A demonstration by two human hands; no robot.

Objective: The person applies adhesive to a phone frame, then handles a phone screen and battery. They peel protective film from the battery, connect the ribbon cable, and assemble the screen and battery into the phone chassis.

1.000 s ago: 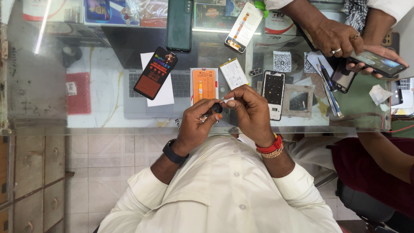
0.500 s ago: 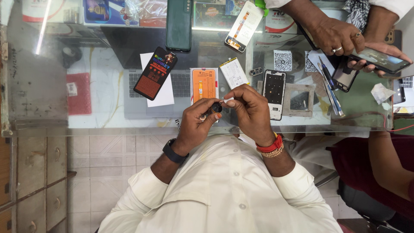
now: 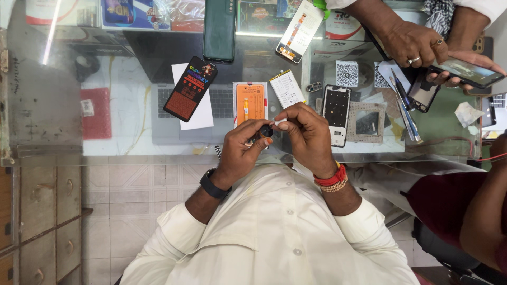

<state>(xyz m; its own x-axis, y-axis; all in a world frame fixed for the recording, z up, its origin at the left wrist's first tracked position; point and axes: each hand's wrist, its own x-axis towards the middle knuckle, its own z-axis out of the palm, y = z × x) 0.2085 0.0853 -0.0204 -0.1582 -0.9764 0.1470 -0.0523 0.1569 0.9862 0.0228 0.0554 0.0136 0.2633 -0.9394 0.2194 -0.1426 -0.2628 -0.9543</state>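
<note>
Above a glass counter [image 3: 132,150], the left hand [image 3: 240,153] is gripping a small black part [image 3: 262,133] steady, fingers closed around it, while the right hand [image 3: 306,134] is pinching a thin white strip [image 3: 278,125] against it, beside an orange package [image 3: 250,101]

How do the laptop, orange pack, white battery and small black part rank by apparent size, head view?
1. Laptop, under the glass.
2. Orange pack.
3. White battery, close to the pack, so unsure.
4. Small black part, pinched between left hand and right hand.
</note>
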